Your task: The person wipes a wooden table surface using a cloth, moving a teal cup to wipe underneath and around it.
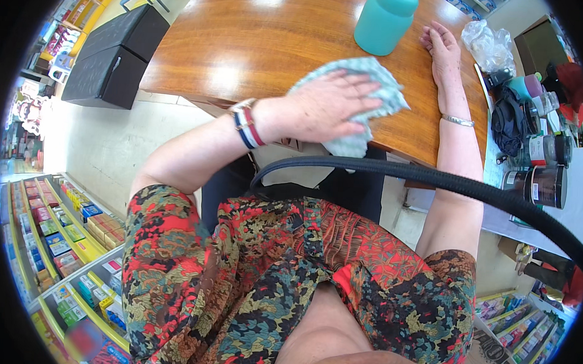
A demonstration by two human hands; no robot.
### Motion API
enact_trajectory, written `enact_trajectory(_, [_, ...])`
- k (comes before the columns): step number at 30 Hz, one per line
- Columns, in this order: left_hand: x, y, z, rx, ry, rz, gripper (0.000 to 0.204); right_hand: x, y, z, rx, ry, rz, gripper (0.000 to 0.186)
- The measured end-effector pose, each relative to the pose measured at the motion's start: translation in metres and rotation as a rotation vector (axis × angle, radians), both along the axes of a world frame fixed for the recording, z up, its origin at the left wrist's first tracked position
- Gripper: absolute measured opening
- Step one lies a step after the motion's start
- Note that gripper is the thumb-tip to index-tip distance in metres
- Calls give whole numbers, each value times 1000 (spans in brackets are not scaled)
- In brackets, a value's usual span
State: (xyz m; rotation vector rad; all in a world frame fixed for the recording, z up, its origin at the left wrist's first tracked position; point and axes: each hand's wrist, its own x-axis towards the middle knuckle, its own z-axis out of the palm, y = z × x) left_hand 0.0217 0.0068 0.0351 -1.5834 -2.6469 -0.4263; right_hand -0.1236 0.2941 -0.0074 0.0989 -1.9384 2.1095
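My left hand (327,105) lies flat on a light green and white checked cloth (386,88), at the near edge of a wooden table (246,37). Its fingers are stretched out and a little apart. Part of the cloth hangs over the table edge below the palm. On the table's right side rests my right hand (443,51), its fingers loosely bent and nothing visible in them. Between the two hands, farther back, stands a turquoise bottle (385,23) with a lid.
Right of the table are a crumpled clear plastic bag (489,47), a black bag (507,120) and several jars (546,151). A black cable (396,167) crosses in front of me. Dark box-like seats (115,57) stand at left; shelves of small boxes (61,237) fill the lower left.
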Motion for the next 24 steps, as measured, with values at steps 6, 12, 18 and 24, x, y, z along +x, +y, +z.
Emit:
enact_trajectory(6, [-117, -103, -20, -58, 218, 406, 42, 4, -5, 9, -13, -37, -2, 32])
enact_trajectory(12, [-197, -181, -41, -262, 297, 940, 56, 5, 0, 6, -5, -62, -13, 34])
enact_trajectory(18, [-197, -63, -29, -266, 360, 527, 51, 6, -5, 12, 26, -84, -47, 34])
enact_trajectory(24, [-208, -32, -38, -90, 288, 398, 47, 6, -8, 10, 20, -48, 17, 34])
